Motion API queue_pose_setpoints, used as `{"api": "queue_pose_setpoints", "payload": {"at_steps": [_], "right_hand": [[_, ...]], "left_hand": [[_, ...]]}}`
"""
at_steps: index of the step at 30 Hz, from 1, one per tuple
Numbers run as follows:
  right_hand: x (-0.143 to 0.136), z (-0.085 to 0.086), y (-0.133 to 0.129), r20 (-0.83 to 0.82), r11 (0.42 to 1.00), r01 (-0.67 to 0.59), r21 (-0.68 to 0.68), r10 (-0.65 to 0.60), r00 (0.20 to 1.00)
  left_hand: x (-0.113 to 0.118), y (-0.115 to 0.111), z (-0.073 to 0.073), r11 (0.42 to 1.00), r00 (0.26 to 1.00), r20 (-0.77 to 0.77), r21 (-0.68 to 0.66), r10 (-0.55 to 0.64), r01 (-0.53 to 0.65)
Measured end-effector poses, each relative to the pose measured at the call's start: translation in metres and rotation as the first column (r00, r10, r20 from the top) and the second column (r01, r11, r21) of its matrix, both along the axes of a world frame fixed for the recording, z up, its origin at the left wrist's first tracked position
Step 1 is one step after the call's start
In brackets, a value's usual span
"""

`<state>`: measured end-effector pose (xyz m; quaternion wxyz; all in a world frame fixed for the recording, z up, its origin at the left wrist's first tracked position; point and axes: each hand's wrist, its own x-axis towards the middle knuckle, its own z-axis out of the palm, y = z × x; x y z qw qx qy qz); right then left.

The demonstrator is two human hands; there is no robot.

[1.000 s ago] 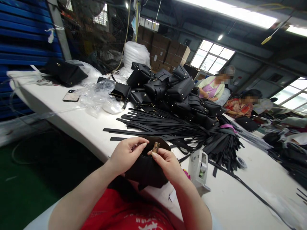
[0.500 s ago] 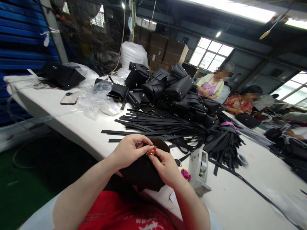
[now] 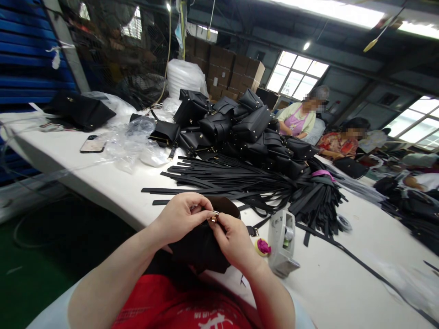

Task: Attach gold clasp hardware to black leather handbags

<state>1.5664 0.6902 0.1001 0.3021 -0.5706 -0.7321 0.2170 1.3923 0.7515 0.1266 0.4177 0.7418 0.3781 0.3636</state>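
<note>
**A:** ok so what's actually being held here? Both hands look busy.

**B:** A small gold metal clasp is pinched between the fingertips of the left hand and the right hand. The hands are brought together right over it, fingers closed on it from both sides. Underneath, a black leather piece is propped against the near edge of the white table, partly over the lap, and the clasp is sat at its top edge.

**A:** And the stuff around it?

**B:** Just right of the hands a white tape dispenser is stood on the table, with a little pink and yellow thing tucked beside it. Further back a big fan of black straps is spread out, and a heap of black bags is piled behind that. Crumpled clear plastic wrap and a phone are laid off to the left, with another black bag at the far left end.

**A:** Anyone else in shot?

**B:** Two people are seated at the far side, well apart from the hands. What's in their hands can't be made out.
</note>
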Motion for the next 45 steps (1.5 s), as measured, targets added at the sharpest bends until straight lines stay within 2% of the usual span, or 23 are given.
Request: {"api": "queue_pose_setpoints", "payload": {"at_steps": [5,12,16,22,28,33,36,40,45], "right_hand": [[-0.001,0.001,-0.003,0.038,0.999,-0.034,0.018,0.034,0.999],[-0.006,0.001,-0.006,0.091,0.997,-0.073,0.033,0.070,0.993],[-0.008,-0.002,-0.007,0.073,0.999,-0.050,0.022,0.048,0.996],[-0.012,-0.004,-0.010,-0.028,0.999,0.035,0.008,-0.035,0.999],[-0.010,-0.003,-0.007,-0.054,0.983,0.182,0.034,-0.180,0.982],[-0.006,0.001,-0.004,-0.321,0.992,0.091,-0.086,-0.114,0.940],[-0.005,0.001,-0.003,-0.414,0.994,0.014,-0.110,-0.058,0.908],[-0.001,-0.002,-0.003,-0.487,0.987,-0.056,-0.152,-0.026,0.873],[0.004,-0.007,0.000,-0.504,0.978,-0.116,-0.175,0.012,0.864]], "left_hand": [[-0.006,0.004,0.006,0.996,0.991,-0.101,0.021,-0.083,0.085],[-0.019,0.009,0.015,0.977,0.938,-0.280,0.006,-0.205,0.215],[-0.017,0.005,0.015,0.981,0.934,-0.321,0.052,-0.159,0.185],[-0.003,-0.017,0.002,0.990,0.971,-0.234,0.136,0.057,-0.025],[0.008,-0.042,-0.016,0.975,0.977,-0.141,0.176,0.160,-0.134],[0.006,-0.035,-0.022,0.954,0.973,-0.021,0.202,0.230,-0.221],[0.003,-0.025,-0.019,0.969,0.977,0.003,0.128,0.212,-0.210],[0.002,-0.016,-0.011,0.995,0.992,0.080,-0.033,0.098,-0.096],[0.000,-0.012,-0.008,0.999,0.999,0.030,-0.027,0.029,-0.028]]}}
